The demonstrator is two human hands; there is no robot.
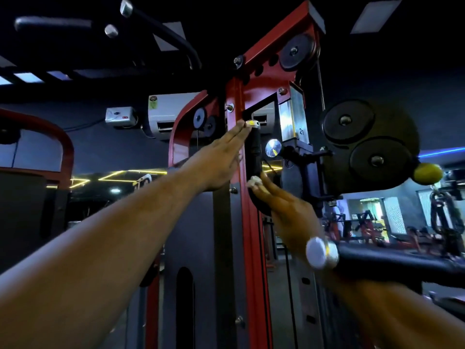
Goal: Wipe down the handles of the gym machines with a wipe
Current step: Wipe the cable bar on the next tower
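Our right hand (281, 205) pinches a small white wipe (254, 182) at the fingertips, pressed to the lower end of the black handle (255, 152); our left hand (221, 157) lies flat, fingers straight, its tips touching the handle's capped top beside the red post (237, 137); the handle sits in a narrow slot between post and pulley bracket (364, 144), with little room either side; a chrome plate (294, 117) just right reads "21"; a second grip (324, 253) crosses in front of our right wrist.
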